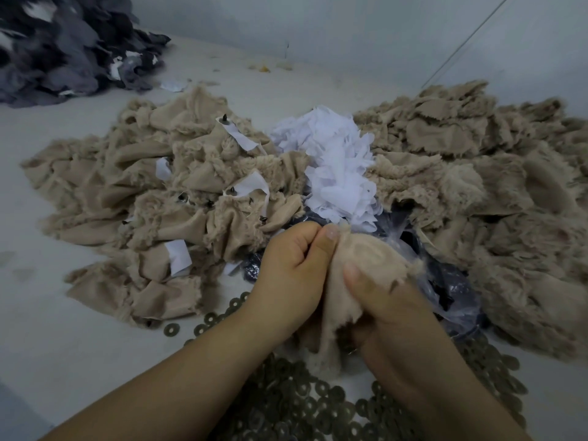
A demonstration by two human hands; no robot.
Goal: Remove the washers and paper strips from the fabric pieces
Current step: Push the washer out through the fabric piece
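Head view, looking down: one beige fabric piece [359, 275] held between both hands at lower centre, just above the spread of washers [286, 405]. Smooth backing turned up, furry edge hanging down toward the washers. Left hand [292, 268] curled into a loose fist, thumb tip pressed against the top edge of the piece, fingers folded in behind; pinches the upper corner. Whether a washer or paper sits inside that pinch cannot be told. Right hand [391, 310] wrapped round the lower right of the piece, thumb laid flat across the front, remaining fingers tucked under and hidden by the cloth. Both forearms bare, entering from the bottom edge and angling inward, wrists nearly touching across the piece.

Directly below and around the wrists, dark ring-shaped washers scattered and overlapping on the pale surface [63, 329], a few strays trailing off to the left. Just beyond the hands, a heap of white paper strips [337, 167], crumpled, with a clear plastic bag [445, 281] over something dark lying to its right, touching the held piece. Left of the paper, a pile of beige fabric pieces [152, 198] with white strips and small dark studs showing among them. Right of the paper, a second beige pile [477, 186], furry and flatter, with no strips visible. Far upper left, well apart, a mound of grey and black fabric [63, 49]. Pale wall [350, 33] behind, small yellowish scraps [264, 68] at its foot.
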